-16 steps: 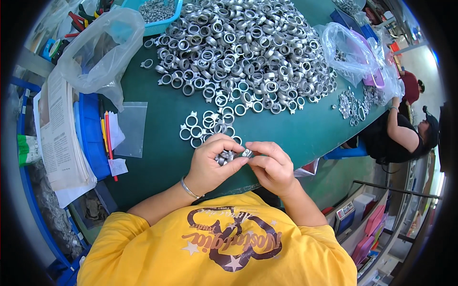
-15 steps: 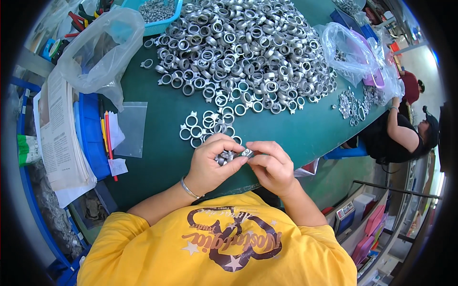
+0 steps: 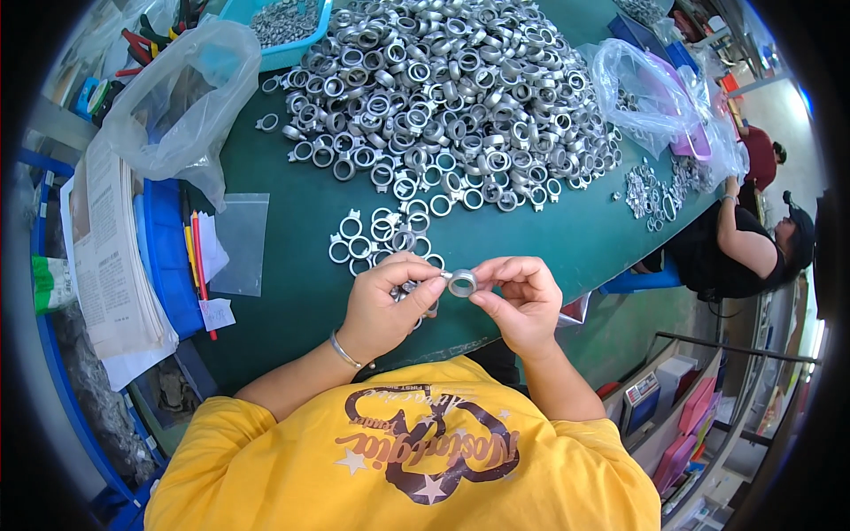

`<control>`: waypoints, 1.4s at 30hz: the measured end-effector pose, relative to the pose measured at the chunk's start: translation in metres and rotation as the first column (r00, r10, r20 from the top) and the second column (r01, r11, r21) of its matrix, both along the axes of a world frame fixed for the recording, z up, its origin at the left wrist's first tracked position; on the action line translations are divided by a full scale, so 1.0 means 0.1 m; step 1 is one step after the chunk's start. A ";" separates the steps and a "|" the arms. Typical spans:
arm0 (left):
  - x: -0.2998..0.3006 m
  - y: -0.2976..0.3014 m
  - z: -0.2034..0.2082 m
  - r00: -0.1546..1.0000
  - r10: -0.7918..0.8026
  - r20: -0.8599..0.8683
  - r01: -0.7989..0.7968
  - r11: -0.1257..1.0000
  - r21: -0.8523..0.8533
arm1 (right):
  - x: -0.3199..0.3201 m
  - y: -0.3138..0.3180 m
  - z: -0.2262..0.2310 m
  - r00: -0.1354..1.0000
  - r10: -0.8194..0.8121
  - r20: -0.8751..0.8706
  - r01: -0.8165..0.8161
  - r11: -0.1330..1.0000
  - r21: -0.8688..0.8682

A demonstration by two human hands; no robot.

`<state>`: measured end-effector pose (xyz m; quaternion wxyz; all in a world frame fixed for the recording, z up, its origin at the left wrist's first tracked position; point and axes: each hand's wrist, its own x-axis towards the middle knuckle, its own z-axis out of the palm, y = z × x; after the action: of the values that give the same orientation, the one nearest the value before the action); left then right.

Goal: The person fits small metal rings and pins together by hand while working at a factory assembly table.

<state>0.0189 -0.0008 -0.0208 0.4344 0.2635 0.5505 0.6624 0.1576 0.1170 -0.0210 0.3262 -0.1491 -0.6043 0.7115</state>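
Observation:
A silver-grey metal ring (image 3: 461, 283) with its opening facing up is held between my two hands above the near edge of the table. My left hand (image 3: 388, 299) pinches its small tab between thumb and forefinger. On the opposite side, the curled fingers and thumb of my right hand (image 3: 524, 303) grip the ring's rim. More grey metal pieces (image 3: 428, 310) show beneath my left hand, partly hidden by it. Just beyond lies a small cluster of loose rings (image 3: 383, 228), in front of a large heap of similar rings (image 3: 452, 97) on the green table (image 3: 301, 310).
A teal basket (image 3: 305, 55) of small metal parts stands at the far left, near an open plastic bag (image 3: 168, 133). Pencils (image 3: 197, 257) and newspapers (image 3: 111, 248) lie leftward. Small parts (image 3: 651, 196) lie right, near a seated person (image 3: 748, 243).
The ring has turned from edge-on to show its round opening. My right hand has shifted slightly right, its fingers spread a little wider. My left hand has stayed nearly in place.

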 end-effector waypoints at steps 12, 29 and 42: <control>0.00 0.00 -0.05 1.000 -0.018 0.011 0.018 0.999 0.051 | -0.03 0.01 0.02 0.995 0.080 0.065 -0.084 0.995 0.055; -0.04 -0.04 -0.11 0.808 -0.076 0.584 0.048 0.997 0.064 | -0.15 -0.07 0.10 0.998 -0.008 0.056 -0.030 0.768 0.640; -0.03 -0.05 -0.24 0.233 -0.555 0.799 0.014 0.823 0.567 | -0.58 0.00 0.18 0.994 -0.111 0.022 0.013 0.308 0.951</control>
<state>0.0163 -0.0053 -0.0447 0.7160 0.0111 -0.0443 0.6966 0.1000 0.1167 -0.0025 0.3532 0.0183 -0.9135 0.2011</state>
